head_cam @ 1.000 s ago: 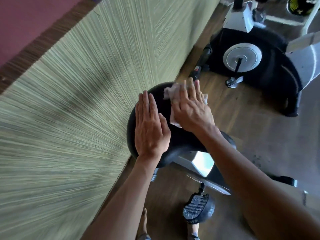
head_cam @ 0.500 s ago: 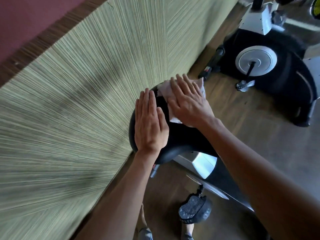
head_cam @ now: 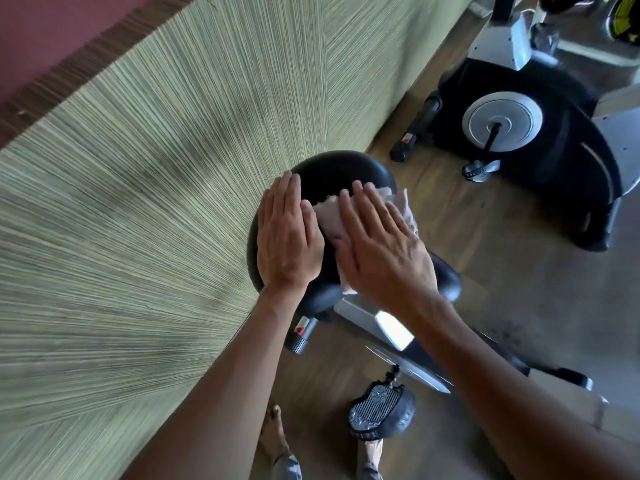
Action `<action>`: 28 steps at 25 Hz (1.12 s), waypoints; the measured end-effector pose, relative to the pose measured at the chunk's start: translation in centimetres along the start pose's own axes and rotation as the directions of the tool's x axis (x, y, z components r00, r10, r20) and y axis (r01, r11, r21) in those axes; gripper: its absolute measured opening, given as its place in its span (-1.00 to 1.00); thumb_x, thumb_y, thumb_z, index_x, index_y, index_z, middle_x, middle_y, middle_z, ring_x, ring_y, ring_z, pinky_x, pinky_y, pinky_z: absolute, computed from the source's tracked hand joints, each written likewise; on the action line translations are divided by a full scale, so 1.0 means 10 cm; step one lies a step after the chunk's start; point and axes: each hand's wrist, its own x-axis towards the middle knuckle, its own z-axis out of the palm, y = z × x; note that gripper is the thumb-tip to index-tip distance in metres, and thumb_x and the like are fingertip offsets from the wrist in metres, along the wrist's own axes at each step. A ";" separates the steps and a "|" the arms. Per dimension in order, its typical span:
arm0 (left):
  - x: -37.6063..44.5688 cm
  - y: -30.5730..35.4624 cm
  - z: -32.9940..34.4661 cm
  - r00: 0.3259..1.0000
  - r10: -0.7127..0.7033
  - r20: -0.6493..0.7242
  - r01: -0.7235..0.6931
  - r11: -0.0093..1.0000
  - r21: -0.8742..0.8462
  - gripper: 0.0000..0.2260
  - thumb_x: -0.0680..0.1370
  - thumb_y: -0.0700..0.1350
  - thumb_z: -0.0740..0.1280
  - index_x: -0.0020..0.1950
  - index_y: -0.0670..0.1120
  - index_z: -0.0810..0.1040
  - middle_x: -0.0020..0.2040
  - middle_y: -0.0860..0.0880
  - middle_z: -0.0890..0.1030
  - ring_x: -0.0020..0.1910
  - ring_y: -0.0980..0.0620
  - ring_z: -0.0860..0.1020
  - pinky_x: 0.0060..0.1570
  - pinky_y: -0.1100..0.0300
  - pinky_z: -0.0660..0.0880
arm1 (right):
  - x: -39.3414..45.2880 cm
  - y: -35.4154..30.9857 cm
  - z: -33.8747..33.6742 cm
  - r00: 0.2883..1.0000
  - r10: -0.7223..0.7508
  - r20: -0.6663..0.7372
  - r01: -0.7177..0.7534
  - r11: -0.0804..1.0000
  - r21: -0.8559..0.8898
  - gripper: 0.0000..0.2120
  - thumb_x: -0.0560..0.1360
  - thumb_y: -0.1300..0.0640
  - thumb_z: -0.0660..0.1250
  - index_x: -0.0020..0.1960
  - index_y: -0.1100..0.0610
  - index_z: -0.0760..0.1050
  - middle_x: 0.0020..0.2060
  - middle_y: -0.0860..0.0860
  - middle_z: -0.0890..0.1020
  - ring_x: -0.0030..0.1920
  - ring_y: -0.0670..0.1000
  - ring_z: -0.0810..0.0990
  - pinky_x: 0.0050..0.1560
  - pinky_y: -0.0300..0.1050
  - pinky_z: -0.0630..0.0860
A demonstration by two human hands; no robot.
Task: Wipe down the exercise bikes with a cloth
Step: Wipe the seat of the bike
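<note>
The right hand [head_cam: 384, 251] covers most of the cloth [head_cam: 327, 220]; both hands hide much of the black saddle [head_cam: 339, 171]. The second bike [head_cam: 540, 133] is cut off by the top and right edges.

striped green wall [head_cam: 145, 209] | wooden floor [head_cam: 450, 216] | bare feet [head_cam: 273, 431]

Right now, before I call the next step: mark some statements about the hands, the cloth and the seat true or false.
1. The right hand presses the cloth flat on the black seat. True.
2. The left hand grips the cloth. False: it rests flat on the seat beside it.
3. A second exercise bike stands farther along the wall. True.
4. The cloth lies on the pedal. False: it is on the seat.
</note>
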 end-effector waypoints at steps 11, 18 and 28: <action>-0.01 -0.05 0.05 0.993 0.084 -0.087 -0.089 0.994 -0.059 -0.66 0.69 -0.12 0.09 0.30 -0.23 0.57 0.26 -0.14 0.63 0.28 -0.10 0.56 0.37 0.02 0.43 | -0.31 0.06 0.15 0.942 0.136 -0.307 -0.158 0.986 -0.047 -0.44 0.70 -0.10 0.06 0.56 0.23 0.29 0.50 0.23 0.38 0.54 0.18 0.32 0.54 0.09 0.24; -0.08 -0.22 -0.22 0.995 0.092 -0.040 -0.101 0.920 -0.378 -0.62 0.67 -0.06 0.02 0.22 -0.17 0.57 0.17 -0.06 0.61 0.21 0.01 0.52 0.32 0.10 0.40 | -0.62 0.50 0.08 0.937 -0.285 -0.204 0.224 0.935 -0.276 -0.33 0.68 -0.19 0.17 0.61 0.23 0.18 0.57 0.22 0.25 0.58 0.17 0.23 0.52 0.15 0.29; -0.22 -0.42 -0.16 0.996 -0.067 -0.063 0.024 0.847 -0.530 -0.56 0.72 0.05 -0.03 0.33 -0.13 0.53 0.25 0.01 0.58 0.25 0.08 0.51 0.27 0.14 0.43 | -0.32 -0.19 0.49 0.852 -0.426 -0.305 0.383 0.904 -0.193 -0.38 0.72 -0.16 -0.01 0.59 0.25 0.21 0.57 0.21 0.26 0.60 0.13 0.19 0.55 0.11 0.23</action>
